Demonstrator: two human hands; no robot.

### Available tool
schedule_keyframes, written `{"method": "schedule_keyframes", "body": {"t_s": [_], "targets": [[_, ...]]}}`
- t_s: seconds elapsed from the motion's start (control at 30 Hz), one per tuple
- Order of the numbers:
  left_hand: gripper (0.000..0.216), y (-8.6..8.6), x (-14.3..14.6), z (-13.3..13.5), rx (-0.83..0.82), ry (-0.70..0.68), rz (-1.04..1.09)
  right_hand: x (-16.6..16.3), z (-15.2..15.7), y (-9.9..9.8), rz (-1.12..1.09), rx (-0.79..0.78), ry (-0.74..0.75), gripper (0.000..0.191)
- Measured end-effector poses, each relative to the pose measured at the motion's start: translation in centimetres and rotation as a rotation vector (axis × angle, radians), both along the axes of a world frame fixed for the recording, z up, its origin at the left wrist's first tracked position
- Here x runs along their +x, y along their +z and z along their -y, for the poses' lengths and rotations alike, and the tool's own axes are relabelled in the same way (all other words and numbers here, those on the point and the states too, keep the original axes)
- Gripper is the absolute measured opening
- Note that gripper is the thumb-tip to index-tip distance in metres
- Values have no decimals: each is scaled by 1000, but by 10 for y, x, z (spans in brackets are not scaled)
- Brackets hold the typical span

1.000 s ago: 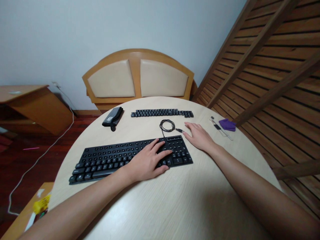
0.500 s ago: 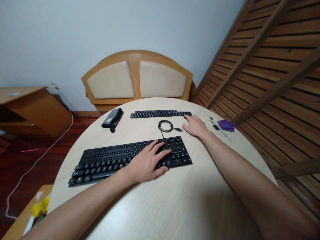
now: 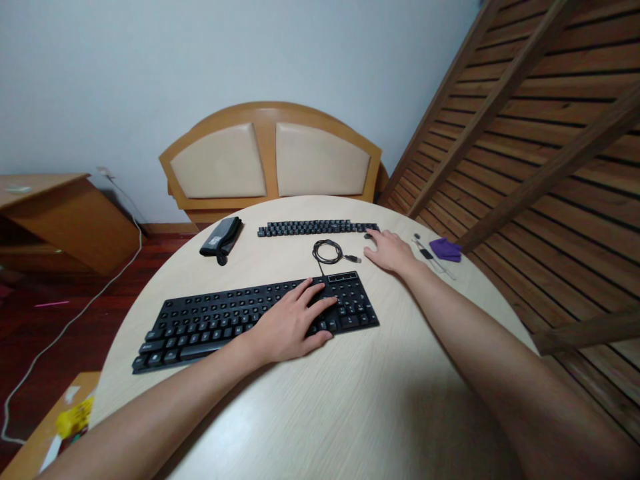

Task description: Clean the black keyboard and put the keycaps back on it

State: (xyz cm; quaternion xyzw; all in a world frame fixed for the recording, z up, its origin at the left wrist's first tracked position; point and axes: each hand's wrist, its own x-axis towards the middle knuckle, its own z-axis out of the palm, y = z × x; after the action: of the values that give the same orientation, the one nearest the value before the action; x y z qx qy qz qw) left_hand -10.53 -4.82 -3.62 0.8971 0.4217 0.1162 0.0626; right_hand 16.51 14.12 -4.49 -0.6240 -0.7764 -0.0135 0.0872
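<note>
My left hand [image 3: 286, 325] lies with spread fingers over the right part of a black keyboard [image 3: 220, 313]. Keycaps cover its lower rows, while bare switches show in its upper rows and around the number pad. My right hand [image 3: 391, 251] reaches to the right end of loose black keycaps [image 3: 310, 228] lined up in rows at the table's far side. Its index fingertip touches a single dark keycap [image 3: 368, 236] just in front of the rows; the thumb is apart from it. Between the hands lies the keyboard's coiled USB cable [image 3: 328, 252].
On the round wooden table [image 3: 320, 413], a folded grey pouch [image 3: 221, 239] lies at the left. At the right are a purple cloth [image 3: 445, 249] and a thin wire tool [image 3: 434, 256] beside a small brush. A slatted wooden panel [image 3: 525, 147] leans close on the right.
The view has shifted slightly. One keycap under my right index fingertip has slid a little nearer, out from the rows. My left hand stays in place on the keyboard.
</note>
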Motion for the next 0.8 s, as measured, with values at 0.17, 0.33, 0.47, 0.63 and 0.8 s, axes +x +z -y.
{"method": "schedule_keyframes", "body": {"t_s": [0.17,0.33,0.47,0.63,0.8], "targets": [[60,0,0,0,1,-2,19,-4,0,0,-4,14,3,49],[61,0,0,0,-10,-3,13,-2,9,-2,-10,30,46,38],[60,0,0,0,-13,-3,5,2,22,-2,-25,38,88,32],[59,0,1,0,-4,-6,25,6,48,-3,-57,36,130,22],[59,0,0,0,3,-3,21,13,75,0,-257,4,216,16]]}}
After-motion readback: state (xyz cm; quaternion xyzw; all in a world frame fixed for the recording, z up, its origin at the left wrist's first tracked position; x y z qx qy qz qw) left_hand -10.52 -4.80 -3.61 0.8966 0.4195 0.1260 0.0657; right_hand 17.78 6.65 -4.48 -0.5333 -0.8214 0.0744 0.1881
